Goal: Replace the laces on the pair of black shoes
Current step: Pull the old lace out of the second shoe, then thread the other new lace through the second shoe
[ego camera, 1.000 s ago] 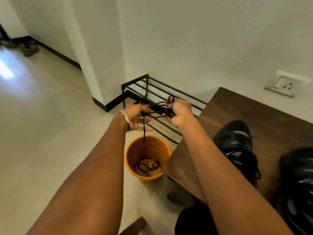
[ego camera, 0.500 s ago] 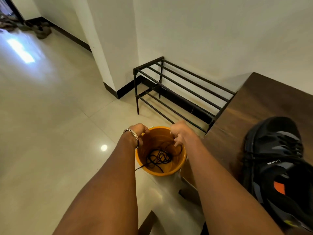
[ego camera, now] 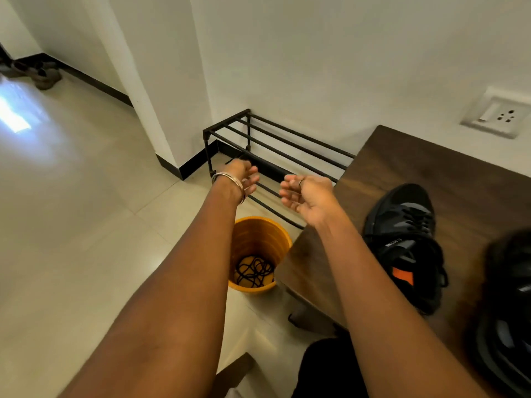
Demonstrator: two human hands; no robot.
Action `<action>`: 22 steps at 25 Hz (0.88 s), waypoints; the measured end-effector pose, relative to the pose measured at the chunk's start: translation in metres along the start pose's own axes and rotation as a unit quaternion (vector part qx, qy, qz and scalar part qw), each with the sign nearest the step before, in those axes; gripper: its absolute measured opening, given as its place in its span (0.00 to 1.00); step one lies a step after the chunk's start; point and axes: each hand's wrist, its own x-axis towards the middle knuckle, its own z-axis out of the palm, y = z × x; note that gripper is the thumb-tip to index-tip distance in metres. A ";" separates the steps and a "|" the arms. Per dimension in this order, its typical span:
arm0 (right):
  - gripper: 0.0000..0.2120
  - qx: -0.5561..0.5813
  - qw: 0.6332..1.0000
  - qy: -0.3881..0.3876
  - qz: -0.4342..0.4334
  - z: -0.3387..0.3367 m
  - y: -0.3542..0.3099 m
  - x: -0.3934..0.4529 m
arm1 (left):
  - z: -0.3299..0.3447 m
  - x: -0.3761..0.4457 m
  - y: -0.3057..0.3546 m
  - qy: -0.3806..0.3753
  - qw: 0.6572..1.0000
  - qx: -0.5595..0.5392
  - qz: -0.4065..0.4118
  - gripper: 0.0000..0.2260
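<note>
Our left hand (ego camera: pixel 240 175) and right hand (ego camera: pixel 301 193) hover loosely curled, holding nothing, above the bucket (ego camera: pixel 260 235) (old laces (ego camera: pixel 254 270) inside); two shoes (ego camera: pixel 408 239) rest on the worktop (ego camera: pixel 431 165).

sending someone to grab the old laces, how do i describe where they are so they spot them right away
Find the dark wooden table by the wall; on the floor at its left corner stands an orange bucket, in front of the black metal rack. The laces are the tangled black cord at the bucket's bottom, the only thing in it.
</note>
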 end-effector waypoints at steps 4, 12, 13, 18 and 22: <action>0.10 0.060 0.986 0.041 -0.148 -0.051 -0.045 -0.045 | 0.066 -0.060 0.014 -0.083 0.991 -0.088 0.064 0.07; 0.11 0.090 0.953 0.164 -0.237 -0.239 -0.091 -0.124 | 0.212 -0.180 -0.058 -0.218 0.969 -0.106 0.052 0.07; 0.11 0.079 0.949 0.193 -0.236 -0.267 -0.092 -0.130 | 0.226 -0.188 -0.075 -0.238 0.966 -0.084 0.054 0.08; 0.10 -0.015 0.894 0.401 -0.200 -0.399 -0.080 -0.128 | 0.280 -0.198 -0.126 -0.299 0.946 0.077 0.102 0.07; 0.11 -0.311 0.833 0.443 -0.114 -0.472 -0.063 -0.100 | 0.313 -0.203 -0.156 -0.279 0.941 0.143 0.130 0.07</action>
